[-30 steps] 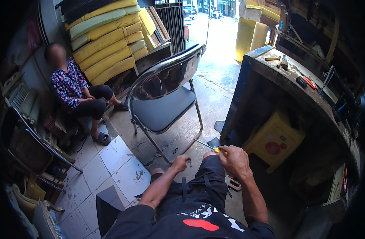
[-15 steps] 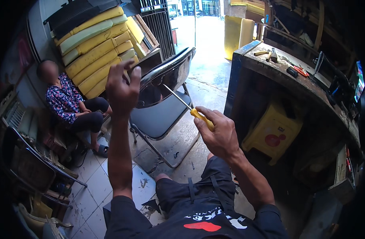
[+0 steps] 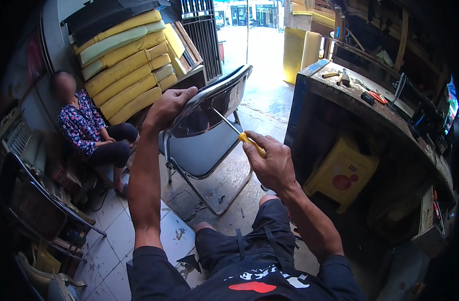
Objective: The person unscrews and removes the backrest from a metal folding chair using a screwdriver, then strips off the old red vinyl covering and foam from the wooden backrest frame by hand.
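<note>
A folding metal chair (image 3: 204,145) with a grey seat and dark backrest stands on the floor in front of me, tilted toward me. My left hand (image 3: 168,106) grips the top rail of its backrest. My right hand (image 3: 272,163) holds a screwdriver with a yellow handle (image 3: 250,143); its thin shaft points up-left toward the backrest. My knees in dark shorts show below.
A person in a flowered shirt (image 3: 84,128) sits at the left before stacked yellow foam cushions (image 3: 126,75). A dark wooden workbench (image 3: 370,108) with tools stands at the right, a yellow plastic stool (image 3: 342,173) under it. Folded chair frames (image 3: 44,205) lean at the lower left.
My left hand rose from near my knee and took hold of the chair's backrest top, pulling the chair closer. My right hand lifted the screwdriver from the floor toward the backrest.
</note>
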The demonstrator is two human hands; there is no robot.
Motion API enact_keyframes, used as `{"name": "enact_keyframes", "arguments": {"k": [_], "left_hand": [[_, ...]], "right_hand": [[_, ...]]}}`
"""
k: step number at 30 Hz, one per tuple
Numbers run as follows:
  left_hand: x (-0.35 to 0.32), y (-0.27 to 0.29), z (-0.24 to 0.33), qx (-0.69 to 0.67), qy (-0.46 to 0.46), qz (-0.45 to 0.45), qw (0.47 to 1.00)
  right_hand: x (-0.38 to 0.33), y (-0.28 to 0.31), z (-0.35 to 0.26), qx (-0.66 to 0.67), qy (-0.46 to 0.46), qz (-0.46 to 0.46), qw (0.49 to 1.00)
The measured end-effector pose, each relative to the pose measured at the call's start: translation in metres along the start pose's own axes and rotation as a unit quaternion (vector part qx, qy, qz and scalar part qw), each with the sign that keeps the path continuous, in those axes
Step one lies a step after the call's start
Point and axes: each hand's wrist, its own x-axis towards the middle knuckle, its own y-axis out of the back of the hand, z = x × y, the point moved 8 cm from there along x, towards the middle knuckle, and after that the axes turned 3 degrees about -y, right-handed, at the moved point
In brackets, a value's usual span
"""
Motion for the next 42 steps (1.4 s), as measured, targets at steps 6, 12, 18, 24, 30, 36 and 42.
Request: {"name": "enact_keyframes", "arguments": {"k": [6, 12, 18, 24, 30, 36, 42], "left_hand": [[0.004, 0.004, -0.009, 0.025, 0.014, -0.001, 1.0], [0.01, 0.0, -0.009, 0.013, 0.012, 0.003, 1.0], [0.013, -0.001, -0.008, 0.094, 0.025, 0.027, 0.995], [0.03, 0.008, -0.019, 0.155, 0.069, 0.119, 0.978], [0.023, -0.001, -0.022, 0.046, 0.048, 0.046, 0.997], [0.012, -0.011, -0.024, -0.098, 0.031, 0.008, 0.995], [0.017, -0.008, -0.036, -0.098, 0.015, 0.022, 0.995]], "right_hand": [[-0.002, -0.006, 0.0, 0.002, -0.002, 0.006, 1.0], [-0.01, -0.04, 0.031, 0.47, -0.344, -0.248, 0.774], [0.016, 0.005, -0.021, -0.25, 0.092, -0.046, 0.963], [0.035, 0.031, 0.0, -0.081, -0.061, -0.057, 0.993], [0.007, 0.018, -0.017, -0.175, 0.031, -0.023, 0.984], [-0.031, -0.045, -0.009, -0.011, -0.065, -0.095, 0.993], [-0.04, -0.072, 0.004, 0.048, -0.101, -0.084, 0.99]]}}
